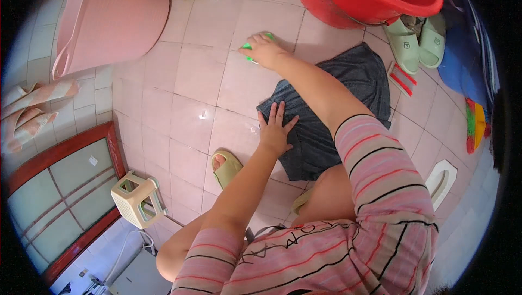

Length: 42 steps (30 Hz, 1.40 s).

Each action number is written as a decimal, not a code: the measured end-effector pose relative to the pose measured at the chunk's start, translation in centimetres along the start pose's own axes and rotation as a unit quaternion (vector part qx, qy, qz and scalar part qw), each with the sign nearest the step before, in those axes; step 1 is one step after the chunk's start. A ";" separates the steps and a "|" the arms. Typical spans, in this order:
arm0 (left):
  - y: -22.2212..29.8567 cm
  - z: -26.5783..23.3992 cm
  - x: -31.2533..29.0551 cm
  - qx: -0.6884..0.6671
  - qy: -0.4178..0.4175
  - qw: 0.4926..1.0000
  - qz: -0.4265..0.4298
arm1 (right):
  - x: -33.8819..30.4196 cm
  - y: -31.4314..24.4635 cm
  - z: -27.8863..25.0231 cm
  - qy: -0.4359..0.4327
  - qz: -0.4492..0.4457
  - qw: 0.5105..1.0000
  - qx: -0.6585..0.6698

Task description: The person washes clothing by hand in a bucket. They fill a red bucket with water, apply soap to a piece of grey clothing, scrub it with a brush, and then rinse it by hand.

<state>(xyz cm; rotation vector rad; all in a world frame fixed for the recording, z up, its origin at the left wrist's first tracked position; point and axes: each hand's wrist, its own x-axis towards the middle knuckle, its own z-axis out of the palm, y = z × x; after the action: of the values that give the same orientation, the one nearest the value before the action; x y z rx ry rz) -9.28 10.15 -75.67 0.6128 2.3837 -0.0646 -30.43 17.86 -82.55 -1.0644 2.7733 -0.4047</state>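
Note:
A dark grey cloth garment (pixel 356 77), apparently shorts, lies spread on the pink tiled floor. My left hand (pixel 275 132) presses flat on its left part, fingers spread. Beyond the garment, my right hand (pixel 263 50) is closed over a bright green object (pixel 247 48), which looks like a scrubbing brush. Most of that object is hidden under the palm, and it is at or just above the bare tiles. My right forearm crosses above the garment and covers part of it.
A red bucket (pixel 348 10) with dark cloth inside stands far right, beside pale green slippers (pixel 405 48) and a red-bristled brush (pixel 402 79). A pink tub (pixel 117 20) is far left. A beige stool (pixel 138 200) stands near the red-framed door (pixel 68 192) at left.

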 end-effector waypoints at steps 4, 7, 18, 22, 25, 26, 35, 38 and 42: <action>-0.1 -0.7 0.0 -0.026 -0.031 0.999 0.028 | -0.5 1.5 1.1 0.085 0.045 0.995 0.015; -0.5 -0.8 0.3 -0.024 -0.043 0.998 0.031 | -0.6 2.0 -0.6 0.120 0.107 0.983 0.090; 0.9 1.5 -2.5 -0.043 -0.046 0.996 0.058 | -20.1 -4.7 3.7 0.164 0.038 0.981 0.096; 1.4 1.5 -2.4 0.003 -0.036 0.999 0.038 | -23.4 2.9 2.1 0.203 0.217 0.950 -0.093; 1.7 0.7 -2.0 0.021 -0.053 0.997 0.045 | -28.2 11.3 0.5 0.250 0.376 0.886 -0.109; 1.8 0.5 -1.8 0.029 -0.059 0.997 0.038 | -28.6 12.4 -0.2 0.255 0.429 0.860 -0.104; 0.8 0.0 -1.2 0.161 -0.111 0.981 -0.018 | -26.3 -8.4 4.6 0.153 0.113 0.981 0.040; 0.8 -0.4 -1.3 0.156 -0.095 0.983 -0.034 | -29.8 -2.2 2.5 0.159 0.289 0.944 -0.014; 3.1 -1.0 -0.4 0.160 -0.109 0.980 -0.049 | -35.0 5.0 1.7 0.266 0.462 0.844 -0.055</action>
<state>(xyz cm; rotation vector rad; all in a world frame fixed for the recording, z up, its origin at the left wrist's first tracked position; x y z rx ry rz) -8.23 12.96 -74.27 0.6010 2.2020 -0.5403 -7.33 44.69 -84.38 0.5517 3.3541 -0.4288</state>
